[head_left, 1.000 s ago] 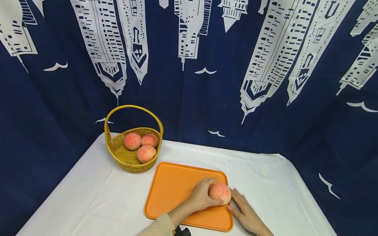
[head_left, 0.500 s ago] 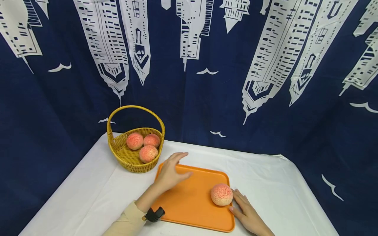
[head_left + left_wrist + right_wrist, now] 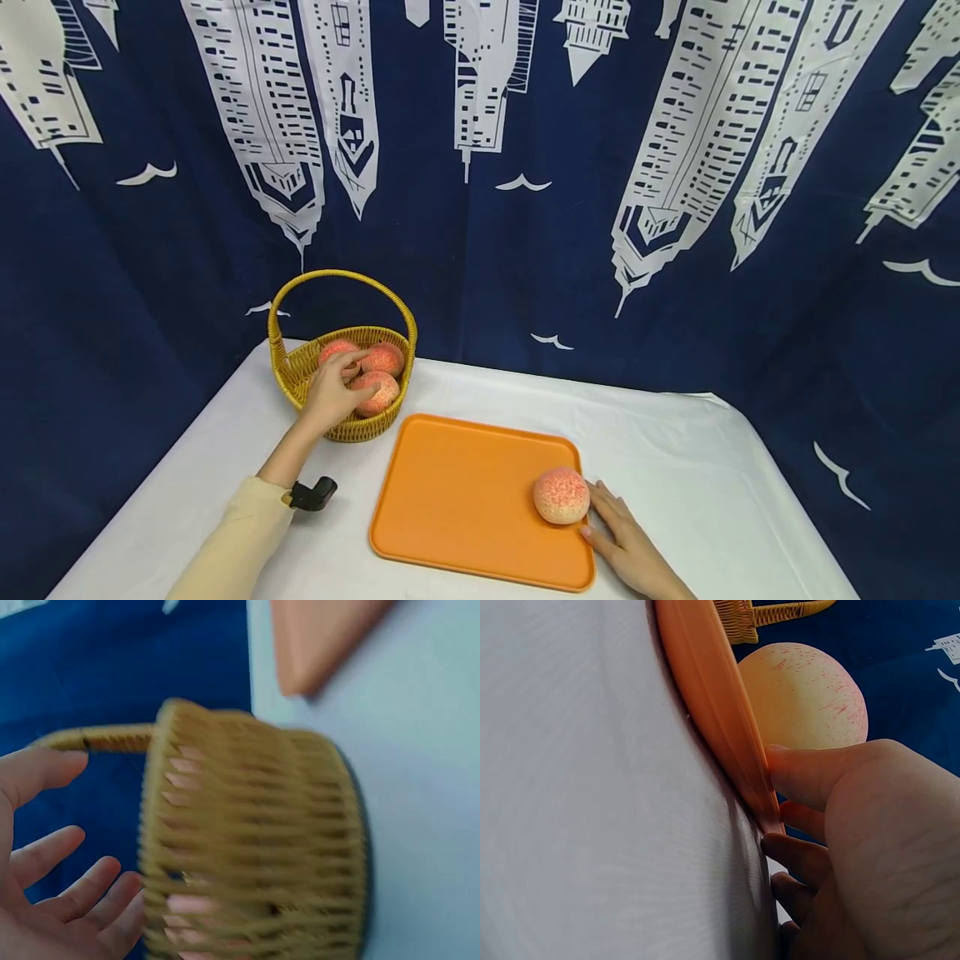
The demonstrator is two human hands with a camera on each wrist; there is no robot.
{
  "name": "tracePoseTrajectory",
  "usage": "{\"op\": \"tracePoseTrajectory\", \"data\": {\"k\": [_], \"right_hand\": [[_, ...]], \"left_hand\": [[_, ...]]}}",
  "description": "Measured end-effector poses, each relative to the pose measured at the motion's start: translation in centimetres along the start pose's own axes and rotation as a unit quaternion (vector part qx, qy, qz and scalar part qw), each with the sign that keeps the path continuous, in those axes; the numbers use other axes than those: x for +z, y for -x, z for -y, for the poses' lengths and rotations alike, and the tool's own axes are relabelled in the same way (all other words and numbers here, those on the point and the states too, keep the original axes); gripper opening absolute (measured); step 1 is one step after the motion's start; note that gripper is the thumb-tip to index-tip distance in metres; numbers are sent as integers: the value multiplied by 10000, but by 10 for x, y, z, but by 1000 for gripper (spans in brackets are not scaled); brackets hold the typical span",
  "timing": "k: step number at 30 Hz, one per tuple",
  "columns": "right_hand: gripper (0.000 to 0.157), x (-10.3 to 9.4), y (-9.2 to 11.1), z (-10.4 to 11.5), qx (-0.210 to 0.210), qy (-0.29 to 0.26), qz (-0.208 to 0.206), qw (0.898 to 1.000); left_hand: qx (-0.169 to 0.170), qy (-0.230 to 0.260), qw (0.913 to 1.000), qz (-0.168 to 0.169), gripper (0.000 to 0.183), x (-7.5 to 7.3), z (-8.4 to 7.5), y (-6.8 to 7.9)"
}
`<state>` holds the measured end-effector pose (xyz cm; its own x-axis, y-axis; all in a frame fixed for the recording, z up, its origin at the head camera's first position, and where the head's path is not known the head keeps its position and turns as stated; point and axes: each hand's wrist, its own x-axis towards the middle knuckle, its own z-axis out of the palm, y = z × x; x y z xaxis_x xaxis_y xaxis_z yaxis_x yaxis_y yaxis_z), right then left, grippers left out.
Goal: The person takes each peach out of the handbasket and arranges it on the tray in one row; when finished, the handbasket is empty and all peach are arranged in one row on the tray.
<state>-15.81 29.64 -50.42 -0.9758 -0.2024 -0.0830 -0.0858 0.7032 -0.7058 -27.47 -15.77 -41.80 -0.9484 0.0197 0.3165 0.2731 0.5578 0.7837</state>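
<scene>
A navy cloth (image 3: 525, 275) printed with white upside-down buildings and birds hangs behind a white-covered table (image 3: 697, 475). Nearest, the right hand (image 3: 624, 543) rests thumb and fingertips against the right rim of an orange tray (image 3: 457, 492), seemingly steadying it, wrapped round nothing. One peach (image 3: 562, 496) sits on the tray close to that rim. Farther off, a black device (image 3: 313, 494) is worn at the left wrist; the left hand (image 3: 332, 389) hangs over a basket (image 3: 362, 430), fingers spread, gripping nothing; whether it touches the fruit I cannot tell. Three peaches (image 3: 384, 403) lie in the basket. The step in hand looks like reaching for another peach; the next move would call for closing round one without dragging its neighbours or catching the handle (image 3: 330, 273). No brand, label or writing is readable.
</scene>
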Motion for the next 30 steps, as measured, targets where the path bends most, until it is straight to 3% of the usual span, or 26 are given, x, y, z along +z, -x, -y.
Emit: {"op": "tracePoseTrajectory", "data": {"k": [9, 18, 30], "right_hand": [[68, 1, 1, 1, 28, 38, 20, 10000], [68, 1, 1, 0, -3, 50, 33, 10000], [68, 0, 1, 1, 32, 59, -13, 10000]], "left_hand": [[-519, -233, 9966, 593, 69, 1, 28, -5], [-970, -34, 9906, 962, 70, 8, 36, -17], [-822, -141, 9893, 1197, 75, 13, 35, -19]]}}
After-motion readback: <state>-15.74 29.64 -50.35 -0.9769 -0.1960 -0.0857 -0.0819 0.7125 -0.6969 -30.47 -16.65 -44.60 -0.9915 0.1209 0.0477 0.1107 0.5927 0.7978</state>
